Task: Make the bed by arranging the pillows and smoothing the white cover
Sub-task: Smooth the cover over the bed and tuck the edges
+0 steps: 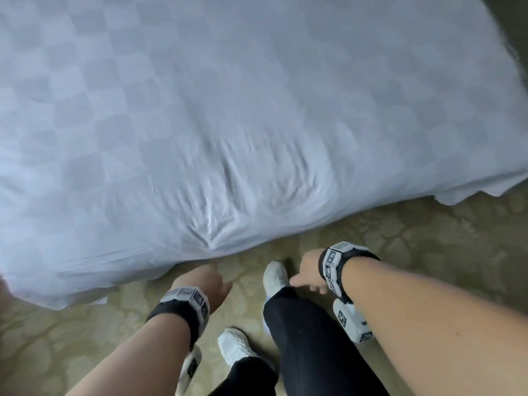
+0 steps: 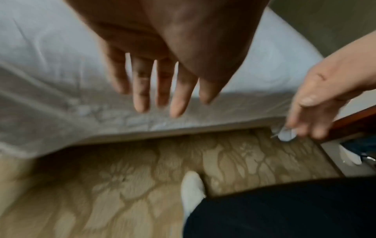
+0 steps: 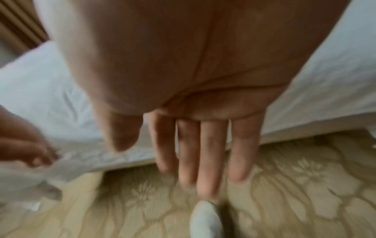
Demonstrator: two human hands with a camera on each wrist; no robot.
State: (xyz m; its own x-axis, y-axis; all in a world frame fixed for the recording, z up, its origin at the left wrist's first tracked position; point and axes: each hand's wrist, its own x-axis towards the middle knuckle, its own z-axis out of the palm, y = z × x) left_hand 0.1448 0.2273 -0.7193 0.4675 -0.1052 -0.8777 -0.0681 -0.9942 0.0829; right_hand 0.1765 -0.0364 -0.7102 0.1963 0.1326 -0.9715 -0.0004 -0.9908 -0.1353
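The white checkered cover (image 1: 228, 110) lies over the bed and hangs over its near edge, with a bunch of creases (image 1: 228, 201) just above my hands. No pillow shows in any view. My left hand (image 1: 204, 284) hangs below the cover's hem over the carpet; in the left wrist view its fingers (image 2: 160, 93) are straight and spread, holding nothing. My right hand (image 1: 307, 277) is beside it to the right, fingers (image 3: 205, 154) straight and pointing down at the floor, empty. Both hands are off the cover.
Beige flower-patterned carpet (image 1: 414, 252) runs along the bed's near side. My two feet in white shoes (image 1: 275, 274) and dark trousers stand close to the bed. A red-brown wooden edge (image 2: 354, 124) shows at the right of the left wrist view.
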